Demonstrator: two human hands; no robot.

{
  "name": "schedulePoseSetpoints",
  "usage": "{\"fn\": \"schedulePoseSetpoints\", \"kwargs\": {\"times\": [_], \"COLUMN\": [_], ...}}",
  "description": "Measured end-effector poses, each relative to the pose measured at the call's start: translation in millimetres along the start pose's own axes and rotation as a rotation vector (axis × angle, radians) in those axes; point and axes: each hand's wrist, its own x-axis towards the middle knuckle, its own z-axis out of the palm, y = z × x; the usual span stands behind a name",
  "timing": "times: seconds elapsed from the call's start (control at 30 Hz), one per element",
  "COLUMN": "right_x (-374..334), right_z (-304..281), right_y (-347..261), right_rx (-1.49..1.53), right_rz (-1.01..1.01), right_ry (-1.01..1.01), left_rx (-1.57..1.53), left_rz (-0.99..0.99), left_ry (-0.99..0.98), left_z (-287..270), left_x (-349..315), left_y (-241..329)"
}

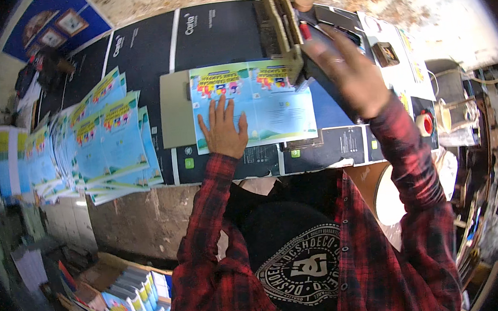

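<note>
My left hand [223,131] lies flat with its fingers spread on a printed sheet [284,120], light blue and green with colourful pictures. That sheet rests on a grey-beige board [175,111], and its right end reaches under a metal bench device [289,39] that looks like a large stapler. Over the dark arm of this device is my right hand [355,78], blurred by motion, its fingers stretched out and apart. Whether the right palm touches the arm cannot be made out. Neither hand grasps anything that I can see.
Fanned stacks of similar printed sheets [108,135] cover the left of the black-topped table [215,37]. A roll of red and white tape [424,123] sits near the right edge. Below on the left, a cardboard box [102,266] holds folded booklets. A round white stool seat [392,196] stands by the table.
</note>
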Motion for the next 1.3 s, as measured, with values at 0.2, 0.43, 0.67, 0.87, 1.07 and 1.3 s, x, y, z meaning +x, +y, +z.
{"fn": "schedulePoseSetpoints", "kwargs": {"times": [0.2, 0.43, 0.67, 0.87, 1.07, 1.3], "right_x": [-35.1, -84.5, -59.6, -19.9, -123.1, -160.4], "right_z": [36.9, 115.8, 52.0, 22.8, 174.2, 162.1], "right_y": [-38.7, -51.2, -43.9, 39.3, 63.1, -16.6], "right_rx": [0.150, 0.155, 0.412, 1.182, 0.648, 1.094], "right_rz": [0.395, 0.369, 0.376, 0.557, 0.781, 0.789], "right_ry": [-0.208, 0.101, 0.032, 0.094, 0.030, 0.120], "left_rx": [-0.014, 0.020, 0.026, 0.125, 0.146, -1.062], "left_rz": [0.021, -0.016, -0.093, -0.205, -0.293, -0.654], "left_ry": [0.042, -0.007, 0.010, 0.111, 0.150, 0.167], "left_z": [1.5, -0.8, -10.8, -25.6, -34.3, -80.7], "left_x": [-2.5, -4.3, -3.8, -14.1, 10.1, 15.1], "left_y": [1.4, 4.8, -16.3, -61.4, -48.0, -66.4]}}
